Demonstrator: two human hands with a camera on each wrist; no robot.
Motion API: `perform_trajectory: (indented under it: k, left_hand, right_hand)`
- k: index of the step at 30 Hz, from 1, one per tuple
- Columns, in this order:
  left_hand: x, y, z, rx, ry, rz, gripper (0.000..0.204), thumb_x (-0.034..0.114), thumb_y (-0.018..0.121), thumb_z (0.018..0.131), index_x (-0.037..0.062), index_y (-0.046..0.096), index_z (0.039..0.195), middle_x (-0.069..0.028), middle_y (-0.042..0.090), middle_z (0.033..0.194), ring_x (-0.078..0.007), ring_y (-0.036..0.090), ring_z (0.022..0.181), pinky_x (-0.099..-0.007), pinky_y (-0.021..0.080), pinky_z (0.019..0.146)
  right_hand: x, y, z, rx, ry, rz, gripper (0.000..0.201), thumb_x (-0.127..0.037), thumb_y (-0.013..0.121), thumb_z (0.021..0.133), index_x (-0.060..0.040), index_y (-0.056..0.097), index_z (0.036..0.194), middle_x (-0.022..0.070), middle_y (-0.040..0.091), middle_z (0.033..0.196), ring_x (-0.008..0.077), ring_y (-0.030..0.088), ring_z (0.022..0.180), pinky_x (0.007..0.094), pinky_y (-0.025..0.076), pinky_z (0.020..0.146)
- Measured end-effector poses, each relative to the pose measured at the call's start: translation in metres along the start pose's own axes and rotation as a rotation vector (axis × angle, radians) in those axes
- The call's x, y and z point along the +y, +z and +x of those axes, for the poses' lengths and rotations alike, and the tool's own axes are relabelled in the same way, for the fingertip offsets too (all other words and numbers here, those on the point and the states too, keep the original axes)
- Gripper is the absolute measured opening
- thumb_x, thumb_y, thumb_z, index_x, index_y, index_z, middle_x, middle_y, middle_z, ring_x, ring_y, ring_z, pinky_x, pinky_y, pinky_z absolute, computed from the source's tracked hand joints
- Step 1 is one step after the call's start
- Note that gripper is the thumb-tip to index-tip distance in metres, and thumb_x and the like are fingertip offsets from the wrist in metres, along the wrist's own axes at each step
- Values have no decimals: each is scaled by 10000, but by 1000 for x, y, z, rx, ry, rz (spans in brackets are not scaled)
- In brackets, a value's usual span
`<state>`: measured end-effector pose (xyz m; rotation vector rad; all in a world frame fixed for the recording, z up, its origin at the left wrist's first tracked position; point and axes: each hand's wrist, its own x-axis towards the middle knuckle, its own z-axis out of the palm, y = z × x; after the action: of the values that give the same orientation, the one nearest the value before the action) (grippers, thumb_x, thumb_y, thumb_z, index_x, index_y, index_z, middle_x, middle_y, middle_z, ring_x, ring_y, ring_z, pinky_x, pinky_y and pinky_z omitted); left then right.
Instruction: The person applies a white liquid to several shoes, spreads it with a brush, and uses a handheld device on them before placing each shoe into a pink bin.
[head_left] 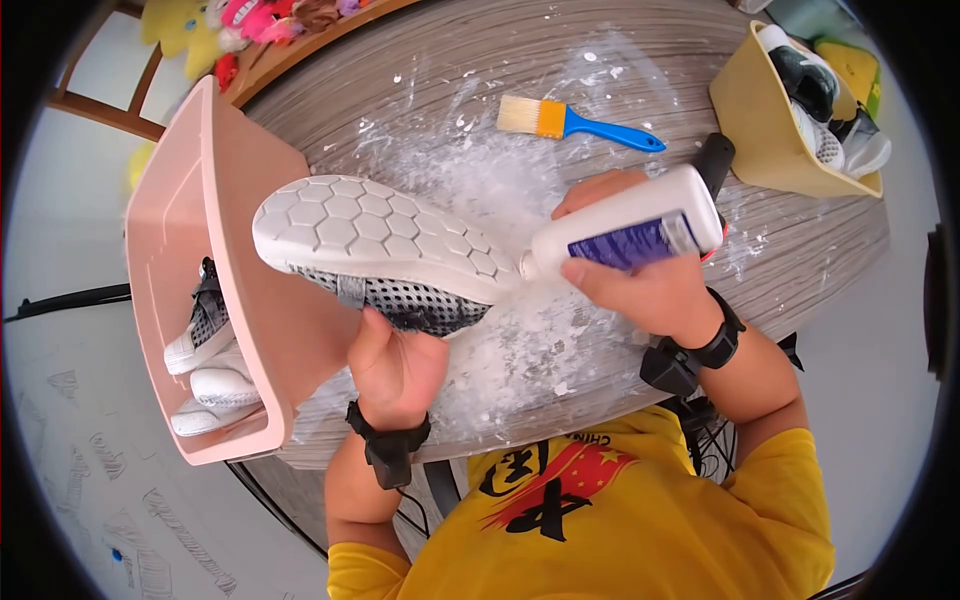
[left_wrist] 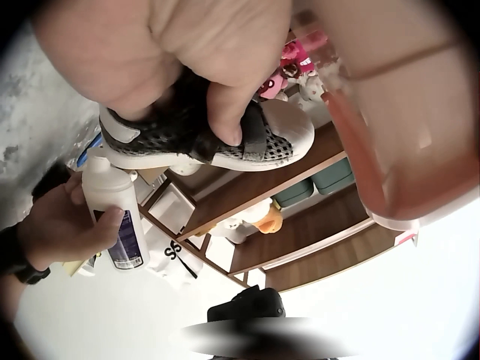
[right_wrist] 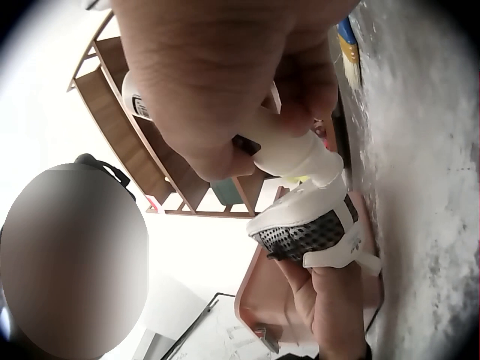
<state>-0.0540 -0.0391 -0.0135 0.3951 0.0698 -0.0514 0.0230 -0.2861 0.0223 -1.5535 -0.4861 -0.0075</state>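
Note:
My left hand [head_left: 398, 372] grips a black-and-white mesh shoe [head_left: 375, 228], its white hexagon-patterned sole tilted up to the head camera. In the left wrist view the thumb presses on the strap of the shoe [left_wrist: 225, 139], and part of the hand hides the opening. A white plastic bottle [head_left: 620, 230] with a purple label lies tilted in my right hand [head_left: 650, 292], thumb and fingers curled round it. Its narrow spout points left, right at one end of the sole. In the right wrist view the bottle neck [right_wrist: 304, 154] overlaps the sole's edge.
White powdery residue covers much of the wood-grain table [head_left: 420, 100]. A blue-handled paintbrush [head_left: 590, 128] lies beyond the hands. On the left stands a pink bin [head_left: 290, 290] holding shoes [head_left: 215, 385]; a yellow bin [head_left: 750, 110] with more shoes stands far right. A black-handled item [head_left: 713, 160] lies behind the bottle.

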Motion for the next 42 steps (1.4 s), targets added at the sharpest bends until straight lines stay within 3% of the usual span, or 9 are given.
perform_trajectory:
  k: [5, 8, 16, 22, 28, 31, 37, 41, 42]
  left_hand:
    - [2, -10, -9, -16, -24, -44, 624, 266, 732, 863, 81, 481, 1403, -44, 516, 1436, -243, 456, 1343, -492, 309, 1168]
    - [1, -18, -14, -29, -45, -140, 677, 266, 811, 774, 91, 529, 1364, -28, 556, 1389, -250, 469, 1329, -485, 314, 1167]
    - [2, -6, -15, -193, -126, -75, 464, 175, 746, 762, 58, 563, 1172, -115, 600, 1238, -284, 548, 1164, -435, 401, 1022]
    - [5, 11, -14, -288, -175, 28, 305, 107, 697, 753, 33, 588, 1028, -180, 633, 1125, -310, 607, 1040, -397, 466, 913]
    - [3, 15, -12, -342, -205, 107, 147, 39, 648, 744, 7, 614, 884, -245, 666, 1012, -336, 666, 916, -359, 532, 804]
    - [0, 16, -7, -384, -179, 150, 67, 2, 641, 731, 1, 623, 796, -252, 678, 926, -334, 671, 844, -340, 529, 744]
    - [-2, 21, -1, -434, -109, 148, 45, 28, 695, 753, 34, 651, 748, -266, 676, 864, -318, 650, 773, -349, 498, 712]
    - [3, 24, -10, -372, -34, 208, 121, 53, 717, 776, 53, 630, 692, -266, 671, 819, -307, 631, 720, -364, 484, 699]
    - [3, 25, -11, -352, -27, 192, 131, 40, 719, 764, 60, 626, 675, -236, 657, 847, -309, 621, 776, -362, 471, 726]
  right_hand:
    - [-5, -5, 8, -39, 507, 344, 286, -107, 742, 869, -4, 588, 1087, 51, 667, 934, 112, 622, 735, 253, 522, 628]
    - [0, -4, 10, -27, 496, 406, 259, -184, 695, 926, -14, 573, 1079, 49, 661, 907, 99, 604, 688, 246, 504, 594]
    - [1, -4, 8, -168, 630, 681, 344, -293, 638, 969, -54, 514, 1183, 31, 648, 971, 87, 600, 739, 225, 486, 596]
    - [3, -11, 5, -298, 619, 688, 495, -324, 602, 976, -19, 454, 1338, 130, 654, 1159, 112, 642, 812, 229, 504, 604]
    - [-5, -14, 7, -370, 587, 583, 524, -283, 625, 958, -28, 442, 1377, 140, 663, 1154, 161, 648, 981, 256, 509, 736]
    - [0, -12, 6, -316, 532, 508, 473, -222, 622, 954, -28, 459, 1354, 122, 662, 1159, 151, 642, 999, 247, 495, 726]
    - [-12, -8, 9, -232, 569, 424, 341, -216, 661, 948, -78, 518, 1225, -15, 626, 988, 59, 604, 900, 226, 510, 707]
    - [2, -8, 11, -316, 679, 407, 328, -280, 640, 955, -43, 527, 1152, 18, 630, 868, 63, 561, 676, 224, 458, 567]
    - [2, -7, 11, -330, 701, 404, 331, -288, 642, 955, -39, 530, 1142, 23, 628, 850, 69, 556, 649, 224, 458, 561]
